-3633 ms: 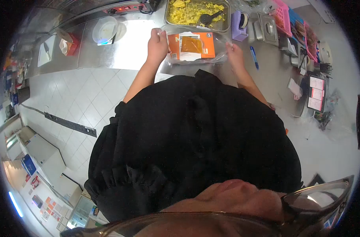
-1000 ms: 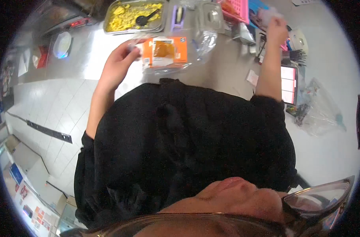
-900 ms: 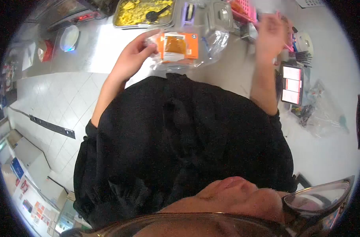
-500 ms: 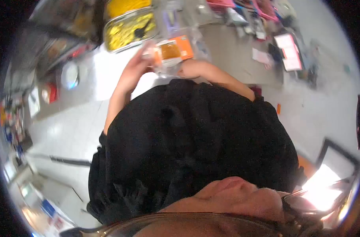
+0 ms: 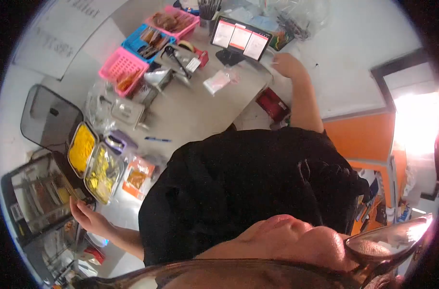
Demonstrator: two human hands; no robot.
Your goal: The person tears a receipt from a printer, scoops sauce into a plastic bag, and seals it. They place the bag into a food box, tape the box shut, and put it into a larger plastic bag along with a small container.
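An orange packet inside a clear plastic bag (image 5: 137, 176) lies on the steel counter (image 5: 190, 113), with neither hand on it. My left hand (image 5: 84, 215) is out at the lower left, fingers apart and holding nothing, next to the near corner of a steel tray of yellow food (image 5: 103, 174). My right hand (image 5: 287, 65) is stretched to the counter's far right end, beside a tablet screen (image 5: 241, 36). I see its back only, so its fingers are hidden.
A second tray of yellow food (image 5: 81, 149), a purple tape dispenser (image 5: 118, 142), a blue pen (image 5: 157, 139) and a lidded steel pot (image 5: 128, 111) stand on the counter. Pink (image 5: 120, 67) and blue (image 5: 147, 41) baskets line the back. A glass warmer (image 5: 36, 197) stands left.
My head has turned, so the whole view has swung round. Both hands have let go of the bagged orange packet. The left moved out past the food tray, the right over to the tablet.
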